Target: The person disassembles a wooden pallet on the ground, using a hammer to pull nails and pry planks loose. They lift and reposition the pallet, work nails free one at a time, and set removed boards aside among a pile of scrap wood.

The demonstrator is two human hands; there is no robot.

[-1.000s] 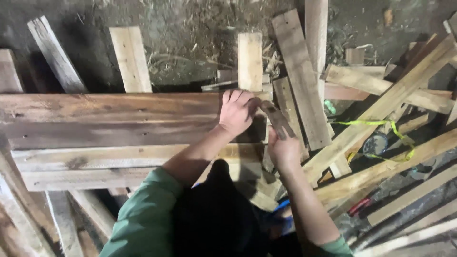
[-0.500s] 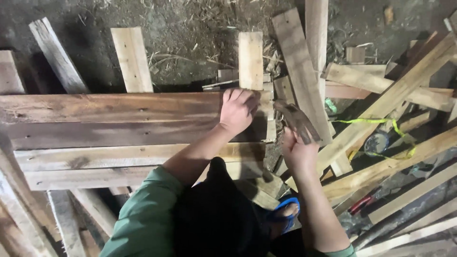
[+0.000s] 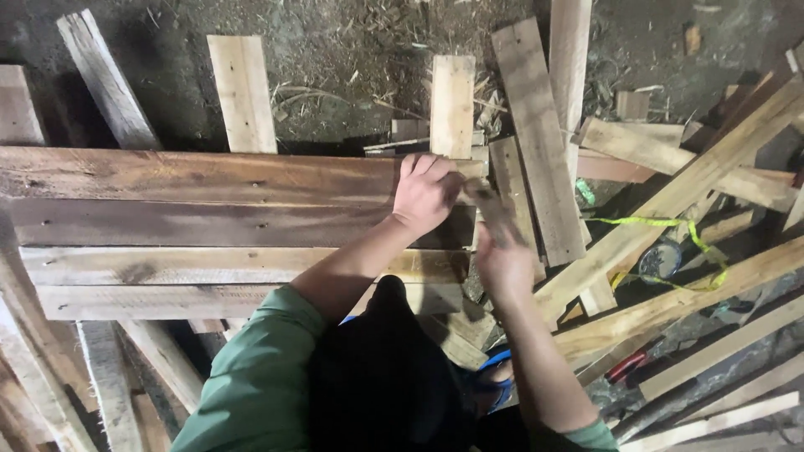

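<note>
**Two hands at the end of a plank stack**

Head view, looking straight down: a stack of long horizontal planks [image 3: 209, 222] fills the left and middle, its right ends finishing in a ragged line just under the hands. Beyond that edge the room narrows at once, since a heap of loose boards [image 3: 670, 209] lies crossed at all angles to the right, with a yellow strap [image 3: 662, 224] draped over it. Past the top plank the ground is open between a few upright boards [image 3: 243, 92].

The left hand [image 3: 425, 194] lies palm down on the right end of the upper planks, fingers spread and flat on the wood, gripping nothing. The right hand [image 3: 505, 264] sits just beside that end, off the stack, closed round the handle of a hammer-like tool [image 3: 492, 209]. The tool is blurred, so its exact kind cannot be told. Its head points up and left, close to the left hand's fingertips, near the plank ends; whether it touches the wood cannot be told.

Bare dark soil [image 3: 352, 59] strewn with wood chips and straw lies under everything. A green sleeve [image 3: 251, 377] covers the left upper arm, and something blue [image 3: 490, 377] shows low between the arms.
</note>
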